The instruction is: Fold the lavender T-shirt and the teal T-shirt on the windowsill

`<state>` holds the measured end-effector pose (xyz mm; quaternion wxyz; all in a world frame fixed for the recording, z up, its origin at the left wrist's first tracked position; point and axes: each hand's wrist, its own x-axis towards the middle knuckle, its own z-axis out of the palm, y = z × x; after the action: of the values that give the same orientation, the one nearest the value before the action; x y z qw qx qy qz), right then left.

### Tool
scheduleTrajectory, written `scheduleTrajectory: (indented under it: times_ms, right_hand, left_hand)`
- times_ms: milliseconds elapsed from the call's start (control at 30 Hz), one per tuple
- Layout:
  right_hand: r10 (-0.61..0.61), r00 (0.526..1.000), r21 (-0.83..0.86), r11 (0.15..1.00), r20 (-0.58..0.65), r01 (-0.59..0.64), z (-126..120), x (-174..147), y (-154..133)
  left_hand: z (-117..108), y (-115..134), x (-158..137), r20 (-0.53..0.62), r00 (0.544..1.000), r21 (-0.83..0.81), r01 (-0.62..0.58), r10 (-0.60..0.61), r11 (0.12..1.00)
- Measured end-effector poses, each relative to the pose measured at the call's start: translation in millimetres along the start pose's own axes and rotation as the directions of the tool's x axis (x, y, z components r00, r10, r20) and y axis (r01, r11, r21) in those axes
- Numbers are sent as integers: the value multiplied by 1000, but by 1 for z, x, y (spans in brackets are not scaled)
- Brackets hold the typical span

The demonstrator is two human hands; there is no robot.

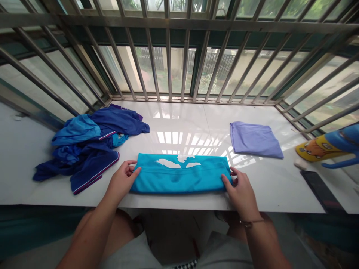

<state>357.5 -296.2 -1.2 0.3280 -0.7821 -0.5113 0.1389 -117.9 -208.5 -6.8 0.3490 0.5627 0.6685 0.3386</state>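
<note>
A turquoise garment (179,181) with a white print lies folded into a wide strip near the front edge of the white ledge. At its left end my left hand (125,179) pinches the folded cloth, thumb on top and fingers curled at the side. My right hand (238,188) grips the opposite end the same way, with a thin bracelet on the wrist. The front layer is turned up over the back one, so part of the white print is hidden.
A crumpled pile of blue clothes (92,138) lies at the left. On the right are a folded lavender cloth (255,140), a yellow and blue cup (322,145), a small whitish object (300,163) and a dark phone (322,191). Metal window bars (168,56) enclose the ledge.
</note>
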Motion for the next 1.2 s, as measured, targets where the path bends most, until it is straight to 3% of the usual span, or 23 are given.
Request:
scheduleTrajectory:
  times_ms: [200,367,467,533,600,700,800,867,967,1100,1200]
  right_hand:
    - [-26,997,-148,988,73,36,-2,9,-8]
    - [143,988,-250,960,59,-124,-13,-7,2]
    - [182,979,-296,944,97,-146,-16,-17,8]
    - [106,992,-299,951,63,-82,-17,-20,8]
    - [-82,996,-302,951,-23,71,-15,-23,3]
    - [-395,917,-323,876,-53,359,-3,-32,-7]
    - [-534,837,-344,769,120,539,17,-47,-10]
    - [-533,820,-378,730,206,570,28,-56,-6]
    - [-517,823,-420,710,235,565,34,-63,7]
    - [-491,830,-449,699,264,556,27,-63,18]
    - [-429,871,-477,729,239,490,21,-61,16]
  left_hand:
    - [2,11,-2,-66,997,-36,-45,42,998]
    - [4,11,-6,-99,991,281,-55,86,958]
    - [5,8,-12,-109,978,401,-123,180,908]
    - [7,11,-19,-157,941,464,-198,300,864]
    - [12,19,-30,-173,879,521,-301,444,799]
    - [30,27,-50,20,786,552,-524,618,648]
    - [50,21,-72,257,720,561,-654,644,507]
    - [60,10,-84,301,725,607,-647,620,462]
    - [62,-8,-96,287,753,659,-604,592,449]
    - [54,-20,-100,229,790,680,-547,568,487]
    - [48,-25,-97,159,839,714,-462,520,526]
